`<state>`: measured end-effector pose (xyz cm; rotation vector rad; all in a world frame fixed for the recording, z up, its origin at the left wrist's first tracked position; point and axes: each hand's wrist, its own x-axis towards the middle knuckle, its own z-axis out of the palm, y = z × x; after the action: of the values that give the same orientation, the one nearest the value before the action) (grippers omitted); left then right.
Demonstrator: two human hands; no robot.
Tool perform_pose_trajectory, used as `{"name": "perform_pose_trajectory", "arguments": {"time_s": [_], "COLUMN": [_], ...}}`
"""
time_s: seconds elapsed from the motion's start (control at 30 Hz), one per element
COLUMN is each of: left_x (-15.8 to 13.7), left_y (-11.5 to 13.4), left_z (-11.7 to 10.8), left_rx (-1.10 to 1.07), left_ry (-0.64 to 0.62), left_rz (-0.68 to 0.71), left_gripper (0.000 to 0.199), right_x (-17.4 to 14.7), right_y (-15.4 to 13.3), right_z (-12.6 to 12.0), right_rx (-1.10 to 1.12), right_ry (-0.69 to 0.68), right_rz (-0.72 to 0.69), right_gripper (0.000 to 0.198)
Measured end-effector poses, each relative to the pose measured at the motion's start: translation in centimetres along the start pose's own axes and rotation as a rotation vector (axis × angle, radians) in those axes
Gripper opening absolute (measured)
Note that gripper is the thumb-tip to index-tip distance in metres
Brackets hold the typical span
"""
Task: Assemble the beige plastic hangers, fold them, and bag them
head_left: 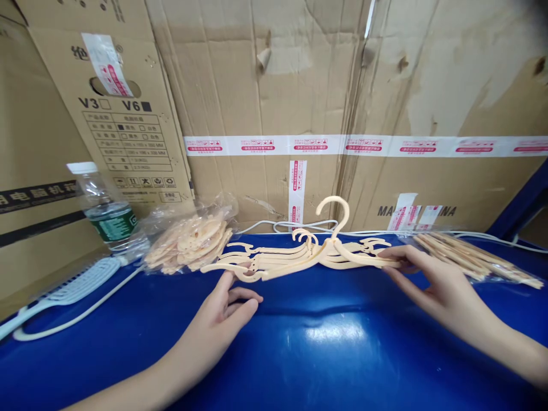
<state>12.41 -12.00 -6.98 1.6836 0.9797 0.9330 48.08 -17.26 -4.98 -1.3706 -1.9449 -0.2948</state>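
A cream plastic clothes hanger (299, 267) stands in front of several similar hangers (278, 260), its hook pointing up. My right hand (428, 279) grips its right end between thumb and fingers. At the other end, the index finger of my left hand (233, 302) touches the hanger from below. The left thumb is stretched away from it and the remaining fingers are loosely curled. Part of that index fingertip is hidden behind the hanger's end.
On the blue table (317, 365), a bag of beige flat pieces (192, 242), a water bottle (109, 217) and a pale blue hairbrush (81, 279) lie left. Bagged thin wooden sticks (471, 257) lie right. Cardboard (257, 103) and a white cable (291, 225) are behind.
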Motion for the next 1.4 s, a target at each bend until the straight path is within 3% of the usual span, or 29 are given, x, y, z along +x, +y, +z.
{"name": "perform_pose_trajectory", "arguments": {"time_s": [0.2,0.3,0.53,0.73,1.03,1.4], "left_x": [-0.6,-0.6,-0.3,-0.1,-0.2,-0.3], "left_y": [0.9,1.3,1.4,1.3,1.4,1.5], "left_z": [0.4,0.4,0.5,0.4,-0.2,-0.1], "left_rx": [0.178,0.246,0.040,0.021,0.279,0.225], "left_ry": [-0.068,-0.131,-0.105,-0.053,-0.096,-0.085], "left_rz": [0.091,0.121,-0.024,-0.012,0.088,0.038], "left_gripper": [0.028,0.039,0.061,0.063,0.046,0.047], "right_x": [-0.3,-0.6,-0.8,-0.8,-1.1,-1.4], "right_y": [-1.0,-1.6,-2.0,-1.9,-1.8,-3.2], "right_z": [0.1,0.3,0.4,0.4,0.2,-0.6], "right_rx": [-0.022,0.010,0.037,0.036,-0.148,-0.514], "right_ry": [-0.081,-0.090,-0.098,-0.182,-0.142,0.015], "right_rz": [-0.119,-0.119,-0.141,-0.207,-0.310,-0.424], "right_gripper": [0.016,0.015,0.020,0.025,0.028,0.031]}}
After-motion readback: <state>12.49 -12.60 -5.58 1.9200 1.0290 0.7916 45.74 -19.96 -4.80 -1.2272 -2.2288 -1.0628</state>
